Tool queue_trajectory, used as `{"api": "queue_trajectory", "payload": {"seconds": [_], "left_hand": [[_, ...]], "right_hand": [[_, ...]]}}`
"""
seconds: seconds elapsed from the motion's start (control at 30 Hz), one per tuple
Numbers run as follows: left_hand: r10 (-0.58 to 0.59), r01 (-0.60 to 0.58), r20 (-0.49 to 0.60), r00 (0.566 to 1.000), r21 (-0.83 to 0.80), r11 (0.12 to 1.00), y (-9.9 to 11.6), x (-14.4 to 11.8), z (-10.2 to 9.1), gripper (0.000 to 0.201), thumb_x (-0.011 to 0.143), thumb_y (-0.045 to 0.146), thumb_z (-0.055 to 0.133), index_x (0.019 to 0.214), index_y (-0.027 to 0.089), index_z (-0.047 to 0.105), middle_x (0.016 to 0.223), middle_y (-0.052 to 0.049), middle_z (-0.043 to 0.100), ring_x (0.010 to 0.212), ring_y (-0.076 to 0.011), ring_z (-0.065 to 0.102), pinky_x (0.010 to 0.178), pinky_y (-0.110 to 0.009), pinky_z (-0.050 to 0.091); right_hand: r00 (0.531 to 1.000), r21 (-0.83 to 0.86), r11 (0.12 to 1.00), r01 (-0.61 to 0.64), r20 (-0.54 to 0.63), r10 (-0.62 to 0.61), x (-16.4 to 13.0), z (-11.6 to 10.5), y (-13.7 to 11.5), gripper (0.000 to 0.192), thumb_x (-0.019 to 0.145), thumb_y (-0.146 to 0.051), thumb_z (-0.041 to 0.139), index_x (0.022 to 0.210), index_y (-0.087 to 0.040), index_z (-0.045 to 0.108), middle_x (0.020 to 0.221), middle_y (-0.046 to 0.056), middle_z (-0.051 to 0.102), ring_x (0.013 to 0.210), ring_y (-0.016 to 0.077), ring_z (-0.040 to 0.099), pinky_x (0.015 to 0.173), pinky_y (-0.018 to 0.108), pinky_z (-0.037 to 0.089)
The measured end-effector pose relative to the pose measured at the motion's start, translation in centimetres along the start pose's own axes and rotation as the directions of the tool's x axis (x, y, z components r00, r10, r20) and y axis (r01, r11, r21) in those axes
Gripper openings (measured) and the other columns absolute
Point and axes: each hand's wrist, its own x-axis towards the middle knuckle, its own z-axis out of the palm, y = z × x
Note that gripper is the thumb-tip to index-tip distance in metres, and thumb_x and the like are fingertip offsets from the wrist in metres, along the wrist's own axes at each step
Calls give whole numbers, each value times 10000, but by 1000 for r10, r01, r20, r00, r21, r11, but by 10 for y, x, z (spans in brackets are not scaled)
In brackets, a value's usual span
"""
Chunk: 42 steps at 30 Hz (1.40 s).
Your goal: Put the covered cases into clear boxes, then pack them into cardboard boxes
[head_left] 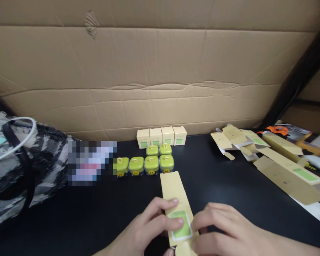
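Between the two hands, at the near edge of the black table [229,185], lies a flat, unfolded carton blank [176,199] with a green window patch, its long end pointing away from the person. The left hand [152,227] pinches the blank's left edge, thumb and fingers closed on the card beside the green patch; the right hand [229,231] curls over its right edge, fingertips pressing the card down. By the look of it, the blank is being squared up for folding into a box, which calls for lifting the sides along their creases while the near flap is held.

Just beyond the blank's far end sit six green lidded cases [146,163] in two short rows, and past them four finished small boxes [161,137] line the cardboard wall [160,71]. Further right of the right hand is a loose heap of flat blanks [280,163]. Left of the left hand rests a patterned bag [21,163] with a white cable. Nothing blocks the hands, though the green cases stand close to the blank's tip.
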Motion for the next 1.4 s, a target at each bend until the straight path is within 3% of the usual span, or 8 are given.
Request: {"api": "queue_trajectory", "payload": {"seconds": [0.13, 0.33, 0.7, 0.87, 1.03, 1.23, 1.33, 1.4], "left_hand": [[55, -54, -5, 999, 82, 995, -1, -1, -1, 531, 847, 362, 655, 1348, 371, 480, 1377, -78, 522, 1302, -258, 519, 1057, -334, 423], [145, -148, 71, 987, 38, 988, -28, -2, -4, 668, 765, 480, 727, 1355, 325, 454, 1349, -127, 492, 1277, -300, 549, 956, -307, 532], [179, -191, 85, 980, 158, 969, -28, -1, -6, 540, 855, 347, 662, 1354, 311, 458, 1361, -128, 540, 1303, -261, 530, 1016, -316, 489], [213, -226, 92, 973, 166, 960, -24, 6, -8, 498, 883, 267, 633, 1354, 311, 477, 1368, -107, 570, 1277, -225, 558, 1028, -302, 478], [212, -222, 82, 974, 137, 965, -23, 6, -7, 450, 878, 214, 631, 1307, 311, 535, 1317, -87, 611, 1245, -224, 586, 1018, -283, 487], [-19, 41, -188, 982, 113, 993, -25, 3, -3, 817, 800, 441, 686, 1464, 381, 214, 1448, -119, 400, 850, -166, 645, 778, -322, 588], [-110, 132, -301, 947, 52, 990, -27, 4, 0, 1034, 735, 397, 744, 1479, 416, 26, 1560, -122, 236, 1093, -263, 602, 882, -407, 554], [-149, 148, -261, 954, -24, 989, -24, 6, 1, 1024, 757, 311, 732, 1464, 453, 4, 1501, -73, 387, 1214, -271, 556, 986, -431, 500]], "right_hand": [[998, 63, 997, -53, -11, 54, 3, 0, 0, 172, 1014, -268, 470, 990, -194, 623, 894, 48, 718, 793, 124, 691, 757, 221, 537], [999, 92, 995, -28, 40, 24, 3, -4, 0, 154, 981, -225, 504, 952, -235, 655, 876, 32, 721, 771, 131, 701, 794, 232, 552], [994, 157, 982, -103, 62, 95, 3, -10, -6, 92, 945, -187, 575, 997, -220, 644, 945, 59, 713, 858, 140, 696, 830, 218, 552], [983, 326, 927, -185, 42, 181, 5, -1, -6, 229, 910, -116, 619, 1131, -177, 614, 1017, 90, 666, 949, 146, 670, 836, 218, 554], [979, 362, 910, -204, 53, 198, 2, 6, -2, 136, 943, -117, 563, 1047, -143, 646, 990, 113, 623, 900, 153, 659, 783, 235, 567], [983, 221, 959, -176, 99, 157, -2, 5, -1, 170, 1006, -262, 461, 947, -204, 609, 859, 53, 685, 753, 135, 673, 708, 197, 568], [994, 148, 983, -105, 37, 101, -4, 12, 2, 279, 1049, -338, 345, 1017, -205, 588, 795, 31, 710, 699, 131, 678, 749, 202, 559], [1000, 63, 998, 0, 19, -2, -5, 16, 5, 349, 1065, -300, 251, 1076, -182, 578, 791, 40, 715, 698, 142, 677, 773, 218, 548]]}}
